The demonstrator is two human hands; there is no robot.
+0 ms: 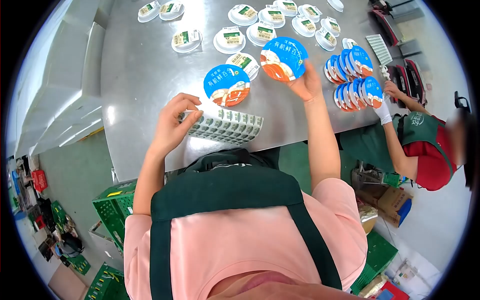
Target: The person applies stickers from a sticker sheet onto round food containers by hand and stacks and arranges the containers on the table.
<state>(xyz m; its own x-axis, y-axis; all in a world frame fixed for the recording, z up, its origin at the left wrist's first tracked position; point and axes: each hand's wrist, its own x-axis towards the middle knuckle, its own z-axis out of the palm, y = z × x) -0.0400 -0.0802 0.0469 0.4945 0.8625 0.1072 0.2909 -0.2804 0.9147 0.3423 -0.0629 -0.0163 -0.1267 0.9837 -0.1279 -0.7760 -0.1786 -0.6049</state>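
My left hand pinches the left edge of a sheet of small green-and-white stickers, which curves above the metal table's near edge. My right hand holds a round tub with a blue and orange printed lid, raised and tilted, with its fingers at the lid's right side. Between my two hands another blue-lidded tub lies on the table, just beyond the sticker sheet. A white tub with a green-and-white label sits partly behind it.
Several labelled white tubs are spread over the far part of the metal table. Stacked blue-lidded tubs stand at the right, beside a co-worker whose gloved hand is near them. A green crate is below left.
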